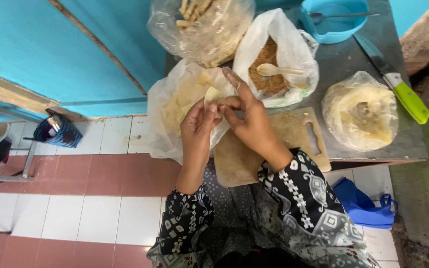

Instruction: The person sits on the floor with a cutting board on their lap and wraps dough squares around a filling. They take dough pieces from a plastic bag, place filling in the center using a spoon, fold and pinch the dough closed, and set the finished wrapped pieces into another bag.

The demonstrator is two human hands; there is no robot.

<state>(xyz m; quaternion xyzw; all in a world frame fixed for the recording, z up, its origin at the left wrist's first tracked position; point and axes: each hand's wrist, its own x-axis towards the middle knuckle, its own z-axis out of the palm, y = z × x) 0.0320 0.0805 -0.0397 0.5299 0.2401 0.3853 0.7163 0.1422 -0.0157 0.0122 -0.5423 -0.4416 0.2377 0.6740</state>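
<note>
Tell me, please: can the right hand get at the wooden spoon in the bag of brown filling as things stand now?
Probably yes. The wooden spoon lies uncovered on the filling in the open white bag, just beyond the right hand. But both hands pinch a small dough piece, so the right hand must let go first.

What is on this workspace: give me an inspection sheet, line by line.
Surface: grey table, with a wooden cutting board at its near edge.
Job's things: pale dough wrapper pinched by both hands; bag of wrappers below; bag of brown filling with a wooden spoon.
Clutter: bag of finished rolls, bag of pale dough, green-handled knife, blue bowl.
Grips: left hand and right hand, fingertips closed on the wrapper.
Cables: nothing seen.
Surroundings: turquoise wall, tiled floor, blue bag.
</note>
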